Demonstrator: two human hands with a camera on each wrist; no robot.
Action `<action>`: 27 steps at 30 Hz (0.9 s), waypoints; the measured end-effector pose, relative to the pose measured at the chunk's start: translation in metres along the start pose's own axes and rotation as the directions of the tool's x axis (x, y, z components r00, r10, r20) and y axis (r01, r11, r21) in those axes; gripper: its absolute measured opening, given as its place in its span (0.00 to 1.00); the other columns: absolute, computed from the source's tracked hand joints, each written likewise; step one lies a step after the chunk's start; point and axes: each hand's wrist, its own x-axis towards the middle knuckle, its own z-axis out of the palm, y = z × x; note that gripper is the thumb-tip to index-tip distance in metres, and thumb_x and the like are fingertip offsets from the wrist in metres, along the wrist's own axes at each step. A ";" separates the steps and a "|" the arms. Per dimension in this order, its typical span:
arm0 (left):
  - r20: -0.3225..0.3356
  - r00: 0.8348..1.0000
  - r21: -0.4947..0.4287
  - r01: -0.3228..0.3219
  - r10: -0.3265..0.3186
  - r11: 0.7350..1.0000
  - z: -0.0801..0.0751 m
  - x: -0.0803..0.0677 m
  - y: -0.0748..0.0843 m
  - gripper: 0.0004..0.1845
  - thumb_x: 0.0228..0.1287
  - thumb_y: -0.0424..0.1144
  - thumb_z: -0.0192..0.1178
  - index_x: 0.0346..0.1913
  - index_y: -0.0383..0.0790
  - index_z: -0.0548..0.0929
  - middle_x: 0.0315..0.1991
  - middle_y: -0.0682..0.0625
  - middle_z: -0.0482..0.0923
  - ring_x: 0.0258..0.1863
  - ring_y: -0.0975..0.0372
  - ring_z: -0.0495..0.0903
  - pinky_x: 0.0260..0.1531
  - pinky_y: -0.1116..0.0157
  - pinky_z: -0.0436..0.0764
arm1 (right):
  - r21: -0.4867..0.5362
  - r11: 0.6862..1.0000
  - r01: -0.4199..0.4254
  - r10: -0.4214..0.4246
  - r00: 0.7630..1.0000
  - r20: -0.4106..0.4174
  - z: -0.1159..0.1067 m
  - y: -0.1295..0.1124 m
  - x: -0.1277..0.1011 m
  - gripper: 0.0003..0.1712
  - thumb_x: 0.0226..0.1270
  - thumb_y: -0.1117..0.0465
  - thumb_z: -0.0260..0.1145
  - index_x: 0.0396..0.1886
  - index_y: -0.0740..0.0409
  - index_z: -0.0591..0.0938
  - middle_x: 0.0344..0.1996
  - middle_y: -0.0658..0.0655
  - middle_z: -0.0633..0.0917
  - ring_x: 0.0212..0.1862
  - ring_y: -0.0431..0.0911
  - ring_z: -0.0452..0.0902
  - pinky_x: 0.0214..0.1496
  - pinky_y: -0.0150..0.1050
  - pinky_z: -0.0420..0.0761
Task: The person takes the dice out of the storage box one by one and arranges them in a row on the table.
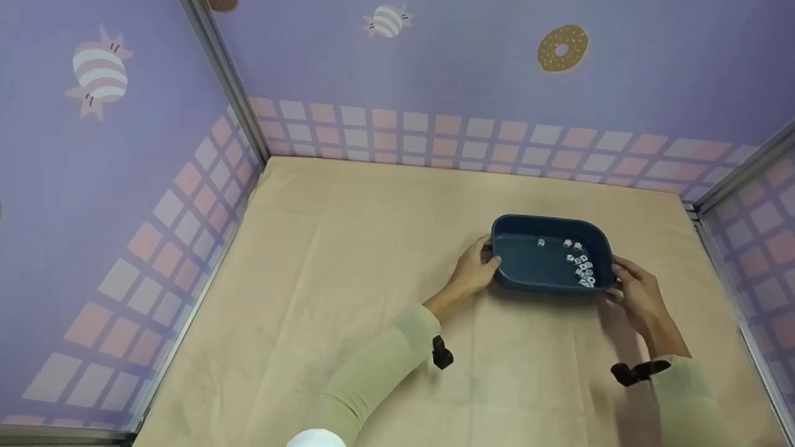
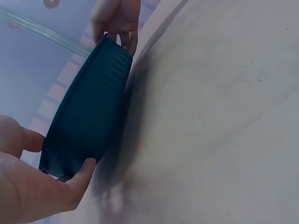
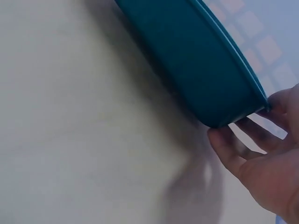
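A dark blue rectangular tray (image 1: 546,221) sits right of centre over a beige cloth (image 1: 348,261). Several small white dice (image 1: 581,263) lie bunched along its right inner side, and one lies apart near the middle. My left hand (image 1: 486,259) grips the tray's left end, thumb at the rim and fingers below it. My right hand (image 1: 622,280) grips the right end the same way. In the left wrist view the tray (image 2: 88,116) is raised slightly above the cloth and casts a shadow. The right wrist view shows the tray (image 3: 196,60) and my fingers (image 3: 233,144) under its corner.
Purple patterned walls (image 1: 112,186) with metal corner posts (image 1: 230,81) close in the cloth-covered surface at the left, back and right. Bare cloth stretches to the left of the tray and in front of it.
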 end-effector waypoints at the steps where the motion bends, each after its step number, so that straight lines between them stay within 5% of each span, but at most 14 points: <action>1: -0.002 1.000 0.002 0.001 -0.001 1.000 -0.003 -0.004 -0.001 0.30 0.82 0.37 0.56 0.82 0.40 0.64 0.74 0.46 0.72 0.73 0.57 0.71 0.72 0.61 0.70 | -0.014 1.000 0.008 -0.008 1.000 0.011 0.001 0.001 -0.003 0.35 0.88 0.52 0.53 0.85 0.59 0.58 0.62 0.54 0.77 0.59 0.45 0.79 0.57 0.39 0.84; 9: 0.007 0.999 0.059 0.045 -0.045 0.997 -0.005 -0.036 -0.017 0.31 0.80 0.36 0.56 0.82 0.40 0.64 0.78 0.44 0.67 0.78 0.54 0.64 0.77 0.56 0.63 | -0.011 1.000 0.022 -0.021 0.997 0.070 0.005 0.025 -0.032 0.37 0.87 0.54 0.57 0.85 0.62 0.56 0.60 0.52 0.80 0.58 0.40 0.82 0.56 0.37 0.85; 13: 0.008 1.000 0.044 0.026 -0.026 0.999 -0.002 -0.035 -0.021 0.31 0.81 0.36 0.55 0.82 0.39 0.64 0.77 0.42 0.68 0.78 0.53 0.66 0.76 0.56 0.65 | -0.034 0.998 0.056 -0.054 0.997 0.060 0.006 0.026 -0.036 0.37 0.87 0.55 0.57 0.84 0.65 0.58 0.62 0.55 0.79 0.59 0.38 0.82 0.56 0.36 0.86; 20: 0.062 0.998 0.153 -0.033 0.024 0.988 -0.007 -0.027 -0.026 0.33 0.80 0.38 0.57 0.82 0.37 0.62 0.77 0.42 0.68 0.77 0.53 0.66 0.76 0.58 0.65 | -0.373 0.925 0.077 -0.071 0.997 0.031 0.003 0.017 -0.026 0.33 0.89 0.52 0.49 0.83 0.63 0.61 0.71 0.71 0.70 0.59 0.40 0.76 0.52 0.34 0.84; 23: 0.053 0.997 0.242 -0.072 0.061 0.968 -0.013 -0.024 -0.020 0.35 0.79 0.39 0.59 0.82 0.37 0.61 0.76 0.41 0.67 0.76 0.51 0.67 0.76 0.57 0.66 | -0.370 0.927 0.054 -0.046 0.998 0.031 0.001 0.016 -0.017 0.35 0.89 0.47 0.49 0.85 0.59 0.60 0.73 0.70 0.67 0.61 0.44 0.74 0.52 0.34 0.84; 27: -0.039 0.988 0.332 -0.126 0.147 0.935 -0.010 -0.024 -0.008 0.34 0.78 0.43 0.61 0.81 0.41 0.65 0.73 0.44 0.68 0.74 0.51 0.67 0.71 0.55 0.72 | -0.341 0.940 0.018 -0.003 0.999 0.045 -0.003 0.015 -0.005 0.39 0.87 0.41 0.50 0.86 0.55 0.57 0.74 0.68 0.66 0.60 0.44 0.76 0.53 0.36 0.85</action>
